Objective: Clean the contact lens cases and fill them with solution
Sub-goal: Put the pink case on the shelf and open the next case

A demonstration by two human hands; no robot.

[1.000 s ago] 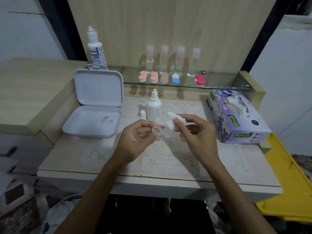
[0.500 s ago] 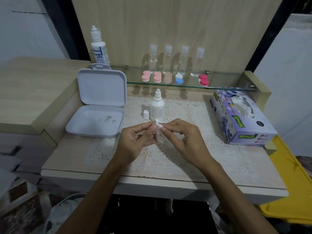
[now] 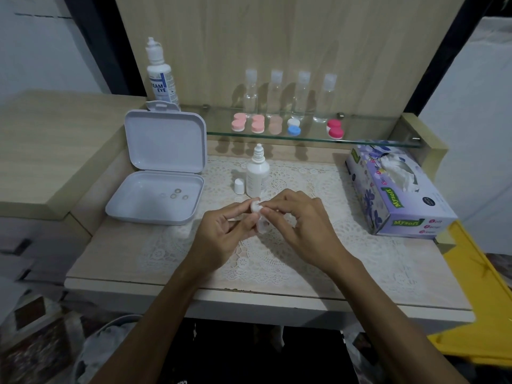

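Over the middle of the lace mat (image 3: 277,256) my left hand (image 3: 221,231) grips a clear contact lens case (image 3: 261,225). My right hand (image 3: 302,225) pinches a small wad of white tissue (image 3: 255,207) and presses it into the top of that case. Just behind my hands stands a small white solution bottle (image 3: 257,176), uncapped, with its cap (image 3: 239,186) beside it on the left. Several coloured lens cases (image 3: 288,126) lie on the glass shelf (image 3: 360,139) at the back.
An open white plastic box (image 3: 155,200) holding a few small rings sits at the left. A tissue box (image 3: 399,189) stands at the right. A tall solution bottle (image 3: 160,73) and several clear bottles (image 3: 302,95) stand on the shelf. A yellow bin (image 3: 476,300) is at the lower right.
My right hand brought the tissue from apart to the case in my left hand and pushed it in. The tissue now shows as a small wad. Both hands drew together.
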